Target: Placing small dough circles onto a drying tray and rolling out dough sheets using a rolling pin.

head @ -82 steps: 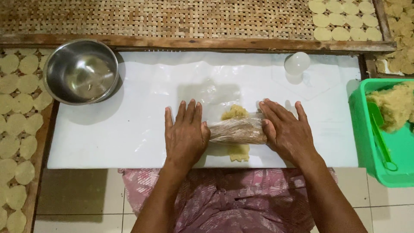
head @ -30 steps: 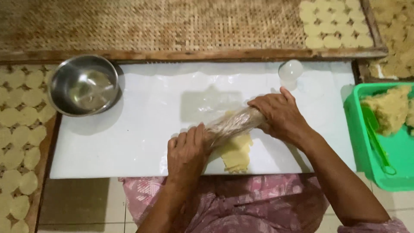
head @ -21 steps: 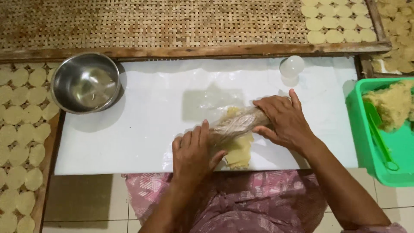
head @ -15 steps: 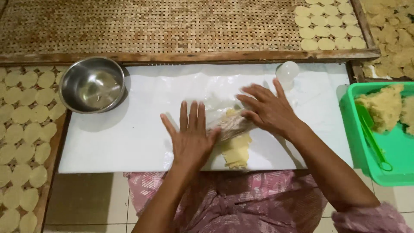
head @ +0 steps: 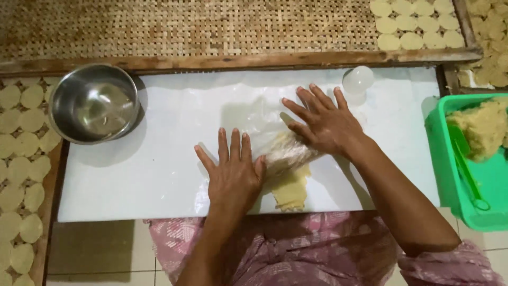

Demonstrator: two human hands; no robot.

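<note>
A clear, plastic-wrapped roller (head: pixel 286 152) lies across a flattened strip of yellow dough (head: pixel 290 189) on a white board (head: pixel 159 175). My left hand (head: pixel 233 172) rests flat with fingers spread on the roller's left end. My right hand (head: pixel 323 124) lies flat on its right end, fingers pointing up and left. A thin clear plastic sheet (head: pixel 254 114) covers the board around the dough.
A steel bowl (head: pixel 94 103) with a little liquid stands at the board's top left. A clear round cup (head: pixel 358 79) sits at the top right. A green tub (head: pixel 471 159) holds a dough lump (head: pixel 481 127) and green scraper. Woven trays (head: pixel 185 26) carry several round dough discs (head: pixel 21 159).
Both hands have rolled the roller back and forth over the dough, tilting it. The dough strip has grown longer and thinner toward me.
</note>
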